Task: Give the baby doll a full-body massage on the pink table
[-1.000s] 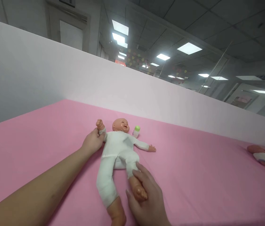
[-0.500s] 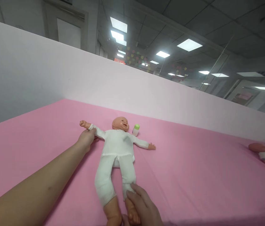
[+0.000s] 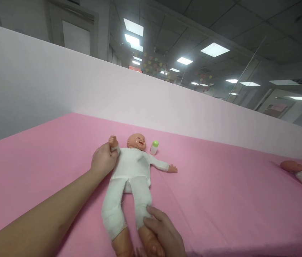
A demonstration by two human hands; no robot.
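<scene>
A baby doll (image 3: 130,164) with a white cloth body lies on its back on the pink sheet (image 3: 215,200), its head towards the low wall. My left hand (image 3: 104,159) is closed around the doll's forearm on the left side, which is bent upward with the doll's fist above my fingers. At the doll's lower leg on the right side is my right hand (image 3: 164,230), its fingers curved around the shin near the bare foot. Beside the doll's head stands a small bottle (image 3: 154,147) with a green cap. The doll's other arm lies stretched out on the sheet.
A second doll (image 3: 298,173) lies at the far right, partly cut off by the frame. A low white wall (image 3: 151,103) runs along the back of the pink surface, with a grey side panel (image 3: 19,96) on the left.
My left hand has lifted the doll's arm from stretched out sideways to bent upward, moving right towards its shoulder. The doll's legs have shifted slightly left. My right hand stays at the leg.
</scene>
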